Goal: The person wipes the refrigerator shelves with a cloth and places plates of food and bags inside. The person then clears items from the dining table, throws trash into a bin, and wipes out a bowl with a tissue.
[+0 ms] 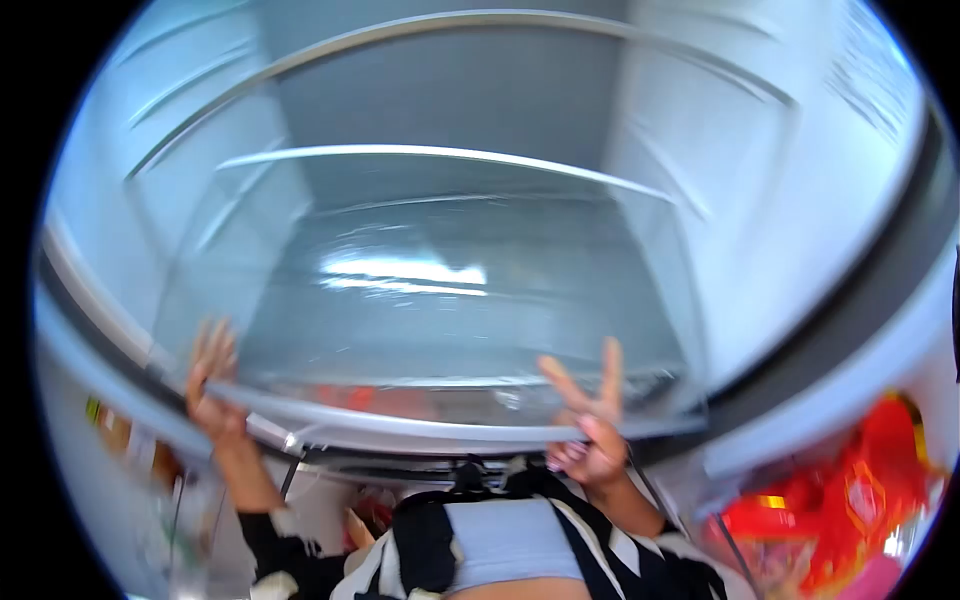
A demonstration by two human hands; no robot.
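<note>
A clear glass shelf (530,290) with white trim along its front and back edges lies inside an open white refrigerator (740,180). At the shelf's front left corner is my left hand (215,385), its fingers stretched up against the glass and the thumb near the trim; it is blurred. My right hand (592,430) grips the front edge towards the right. Two of its fingers point forward in a V, while the others curl by the white trim. Whether those two fingers lie under or over the glass is hard to tell.
A grey back panel (450,90) and ribbed side walls surround the shelf. A dark door seal (850,300) runs round the opening. Red and gold packages (850,500) lie at the lower right. Blurred items (130,440) stand at the lower left.
</note>
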